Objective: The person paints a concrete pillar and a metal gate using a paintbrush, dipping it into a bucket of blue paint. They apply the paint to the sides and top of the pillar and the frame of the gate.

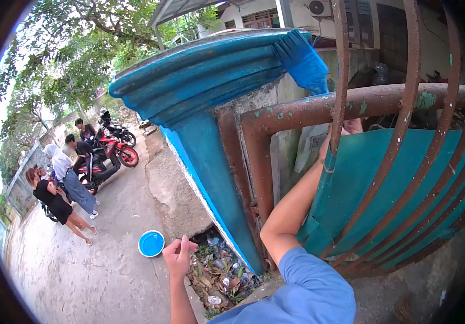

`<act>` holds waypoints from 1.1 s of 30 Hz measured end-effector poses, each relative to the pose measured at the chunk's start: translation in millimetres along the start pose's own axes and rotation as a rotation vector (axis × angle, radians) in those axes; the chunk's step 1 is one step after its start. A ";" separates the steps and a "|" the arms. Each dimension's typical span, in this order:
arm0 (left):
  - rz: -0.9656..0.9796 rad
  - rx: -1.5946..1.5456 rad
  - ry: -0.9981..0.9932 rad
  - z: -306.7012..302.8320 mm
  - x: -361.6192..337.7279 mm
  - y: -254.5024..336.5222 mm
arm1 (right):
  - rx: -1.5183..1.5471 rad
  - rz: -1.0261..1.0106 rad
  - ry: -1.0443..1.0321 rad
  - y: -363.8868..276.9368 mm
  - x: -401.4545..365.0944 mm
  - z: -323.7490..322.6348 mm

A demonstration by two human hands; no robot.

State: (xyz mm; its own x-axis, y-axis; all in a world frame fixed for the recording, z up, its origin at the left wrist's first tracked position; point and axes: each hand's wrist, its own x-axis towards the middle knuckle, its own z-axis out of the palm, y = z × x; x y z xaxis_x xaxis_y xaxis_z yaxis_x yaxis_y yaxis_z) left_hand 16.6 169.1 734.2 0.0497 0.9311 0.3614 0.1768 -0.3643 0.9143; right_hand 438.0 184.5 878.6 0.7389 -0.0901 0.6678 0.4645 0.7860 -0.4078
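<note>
Right hand [354,126]: grip obscured, reached behind gate bars [413,48], seemingly to bring paintbrush [303,62] against pillar cap [205,75]. Left hand [177,259]: loosely closed, apparently empty.

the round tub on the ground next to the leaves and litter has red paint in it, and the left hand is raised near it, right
Not quite: the head view shows blue paint in the round tub, not red. The tub is on the ground next to the leaves and litter, with the left hand raised near it.
</note>
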 end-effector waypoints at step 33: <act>0.046 0.065 -0.044 10.1 14.7 -13.0 | 0.276 -0.004 0.216 28.2 84.3 18.8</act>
State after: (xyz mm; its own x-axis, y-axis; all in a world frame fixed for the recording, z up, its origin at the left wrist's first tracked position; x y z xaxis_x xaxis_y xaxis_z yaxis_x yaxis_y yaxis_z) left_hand 25.0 187.8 725.7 0.1016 0.9139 0.3930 0.2365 -0.4059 0.8828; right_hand 504.2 210.6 935.0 0.8372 -0.1980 0.5098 0.3401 0.9185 -0.2019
